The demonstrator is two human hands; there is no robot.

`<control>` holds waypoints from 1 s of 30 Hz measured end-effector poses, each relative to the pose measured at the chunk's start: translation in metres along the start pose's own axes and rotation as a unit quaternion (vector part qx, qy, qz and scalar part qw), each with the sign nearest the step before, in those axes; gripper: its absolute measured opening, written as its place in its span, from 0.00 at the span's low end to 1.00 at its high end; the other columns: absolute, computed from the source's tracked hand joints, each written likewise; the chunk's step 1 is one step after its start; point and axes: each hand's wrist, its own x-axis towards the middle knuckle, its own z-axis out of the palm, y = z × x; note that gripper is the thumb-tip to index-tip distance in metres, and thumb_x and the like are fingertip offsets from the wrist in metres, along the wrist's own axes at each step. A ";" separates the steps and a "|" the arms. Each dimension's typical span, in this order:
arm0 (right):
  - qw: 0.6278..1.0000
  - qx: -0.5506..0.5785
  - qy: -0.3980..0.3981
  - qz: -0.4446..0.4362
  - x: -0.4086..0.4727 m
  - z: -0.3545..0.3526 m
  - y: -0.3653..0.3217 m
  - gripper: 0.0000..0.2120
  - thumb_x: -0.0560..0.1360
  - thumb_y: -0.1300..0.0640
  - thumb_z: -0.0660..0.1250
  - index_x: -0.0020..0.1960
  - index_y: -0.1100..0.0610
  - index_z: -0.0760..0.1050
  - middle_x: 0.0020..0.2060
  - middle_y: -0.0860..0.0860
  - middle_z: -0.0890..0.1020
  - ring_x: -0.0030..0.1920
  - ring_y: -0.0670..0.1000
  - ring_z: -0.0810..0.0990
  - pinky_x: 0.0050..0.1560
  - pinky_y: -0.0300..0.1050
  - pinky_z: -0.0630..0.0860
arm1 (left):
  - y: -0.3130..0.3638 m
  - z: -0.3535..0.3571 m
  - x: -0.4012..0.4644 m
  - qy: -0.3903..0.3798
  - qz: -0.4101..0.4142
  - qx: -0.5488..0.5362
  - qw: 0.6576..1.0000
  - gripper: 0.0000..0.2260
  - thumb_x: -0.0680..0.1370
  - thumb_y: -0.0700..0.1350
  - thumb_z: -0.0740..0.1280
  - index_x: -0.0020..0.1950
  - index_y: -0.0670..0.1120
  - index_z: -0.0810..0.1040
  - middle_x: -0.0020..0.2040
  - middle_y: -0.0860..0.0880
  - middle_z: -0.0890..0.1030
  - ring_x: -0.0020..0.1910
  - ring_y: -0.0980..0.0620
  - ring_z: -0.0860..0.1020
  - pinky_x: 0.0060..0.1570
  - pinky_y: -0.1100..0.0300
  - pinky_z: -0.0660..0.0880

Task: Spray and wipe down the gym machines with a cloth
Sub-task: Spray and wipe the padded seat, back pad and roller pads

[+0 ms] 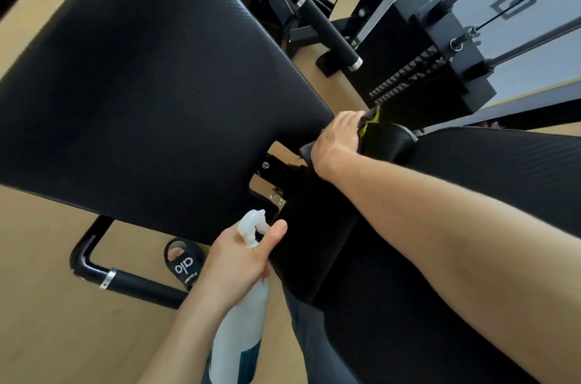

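Where the pale wooden floor [47, 336] runs under the gym machine, a broad black padded seat [141, 94] with a fine woven texture fills the upper left, and a second black pad [503, 182] lies at the right. Behind them stand the weight stack [418, 75], its steel guide rods [534, 37] and a light panel bearing large dark letters. A black handle bar [327, 28] with silver rings slants above the seat, and another bent bar [125, 281] crosses the floor beside a black sandal [184, 262]. The right hand [338, 139] reaches forward on a straight bare arm, its fingers curled over a grey and yellow cloth [371, 117] pressed on a small rounded black pad [390, 139] between the two larger ones. Lower down, the left hand [242, 254] grips the neck of a white spray bottle [242, 330], thumb raised beside the nozzle, which sits just beside the seat's near edge.
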 end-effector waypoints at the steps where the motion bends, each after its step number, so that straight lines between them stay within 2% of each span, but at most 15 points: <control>1: 1.000 0.000 0.001 -0.005 -0.005 0.000 -0.010 0.35 0.82 0.43 0.50 0.75 0.72 0.57 0.72 0.74 0.61 0.74 0.73 0.59 0.75 0.70 0.53 | -0.003 -0.001 0.000 -0.006 0.002 -0.002 1.000 0.24 0.81 0.62 0.62 0.36 0.45 0.76 0.31 0.45 0.82 0.31 0.62 0.78 0.39 0.60 0.69; 4: 0.999 0.015 -0.001 -0.034 -0.031 0.003 -0.047 0.39 0.83 0.41 0.49 0.77 0.74 0.50 0.75 0.76 0.51 0.76 0.75 0.49 0.76 0.68 0.46 | -0.007 -0.008 -0.003 -0.012 0.003 0.001 1.000 0.23 0.81 0.63 0.62 0.37 0.46 0.76 0.32 0.46 0.83 0.32 0.62 0.78 0.38 0.61 0.68; 8: 0.996 0.013 -0.027 -0.082 -0.072 0.007 -0.092 0.35 0.84 0.43 0.50 0.79 0.69 0.53 0.76 0.73 0.53 0.76 0.74 0.48 0.76 0.69 0.45 | -0.014 -0.022 -0.005 -0.032 0.011 0.022 0.999 0.23 0.80 0.64 0.63 0.38 0.46 0.76 0.32 0.45 0.83 0.31 0.61 0.79 0.39 0.60 0.71; 12: 0.986 -0.015 -0.015 -0.163 -0.109 0.018 -0.111 0.33 0.84 0.44 0.50 0.81 0.64 0.49 0.78 0.68 0.54 0.77 0.71 0.51 0.77 0.66 0.47 | -0.017 -0.038 -0.012 -0.053 0.032 0.039 0.997 0.22 0.80 0.64 0.64 0.38 0.46 0.75 0.30 0.46 0.82 0.33 0.56 0.81 0.43 0.61 0.73; 15: 0.974 -0.017 -0.027 -0.225 -0.129 0.029 -0.116 0.34 0.83 0.43 0.49 0.81 0.62 0.48 0.80 0.65 0.51 0.79 0.67 0.47 0.78 0.63 0.44 | -0.014 -0.051 -0.019 -0.057 0.036 0.058 0.996 0.24 0.80 0.64 0.64 0.38 0.45 0.76 0.29 0.47 0.82 0.33 0.56 0.80 0.42 0.61 0.72; 18: 0.964 -0.030 -0.011 -0.263 -0.151 0.034 -0.103 0.40 0.81 0.41 0.56 0.82 0.62 0.45 0.80 0.63 0.47 0.80 0.65 0.43 0.78 0.62 0.41 | -0.008 -0.060 -0.030 -0.062 0.039 0.077 0.994 0.24 0.79 0.66 0.64 0.40 0.46 0.72 0.27 0.49 0.81 0.30 0.59 0.79 0.39 0.61 0.71; 21: 0.944 0.009 -0.001 -0.330 -0.169 0.037 -0.068 0.38 0.81 0.44 0.59 0.82 0.58 0.45 0.81 0.57 0.47 0.81 0.59 0.44 0.79 0.57 0.41 | 0.001 -0.063 -0.039 -0.064 0.051 0.089 0.993 0.23 0.80 0.65 0.63 0.40 0.46 0.73 0.28 0.49 0.80 0.30 0.58 0.79 0.38 0.62 0.70; 24: 0.928 0.032 -0.025 -0.369 -0.176 0.033 -0.022 0.40 0.79 0.36 0.58 0.83 0.50 0.45 0.82 0.52 0.46 0.81 0.55 0.43 0.79 0.55 0.39 | 0.011 -0.063 -0.045 -0.073 0.056 0.086 0.992 0.23 0.81 0.65 0.63 0.40 0.46 0.72 0.30 0.49 0.80 0.31 0.58 0.79 0.39 0.62 0.71; 27: 0.932 0.039 -0.072 -0.352 -0.166 0.027 0.012 0.44 0.75 0.25 0.53 0.82 0.45 0.42 0.82 0.52 0.42 0.81 0.56 0.39 0.78 0.57 0.36 | 0.018 -0.061 -0.051 -0.070 0.049 0.072 0.994 0.23 0.80 0.65 0.63 0.37 0.48 0.74 0.31 0.48 0.81 0.34 0.57 0.79 0.39 0.61 0.71; 30: 0.961 0.058 -0.059 -0.265 -0.133 0.018 0.054 0.47 0.72 0.22 0.49 0.82 0.46 0.42 0.81 0.54 0.42 0.81 0.57 0.39 0.78 0.58 0.36 | 0.024 -0.058 -0.051 -0.058 0.032 0.055 0.996 0.23 0.80 0.65 0.63 0.36 0.48 0.75 0.29 0.47 0.81 0.35 0.55 0.79 0.39 0.61 0.70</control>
